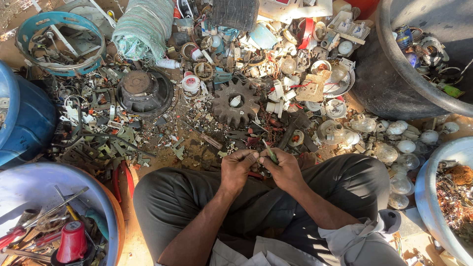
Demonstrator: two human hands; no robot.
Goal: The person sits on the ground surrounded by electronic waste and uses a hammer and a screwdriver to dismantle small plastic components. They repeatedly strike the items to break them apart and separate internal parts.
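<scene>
Head view, looking straight down, shows a person seated cross-legged on the floor (162, 157), with both hands brought together above the lap. The left hand (238, 165) is curled closed, its fingers pinched on something small that cannot be made out. The right hand (285, 167) is closed on a slim green tool (270, 152), gripped near its lower end between thumb and fingers.

The tool's long axis runs from lower right to upper left, and its free tip points away from the body, towards the large rusty gear (235, 102) lying on the floor just ahead. The tip rises only slightly clear of the knuckles.

For the work in hand to go well, the small piece is best kept steady in the left fingers while the tool is guided in short, controlled strokes away from the body. Glass bulbs (401, 148) lie near the right knee, so the elbow is best kept tucked.
</scene>
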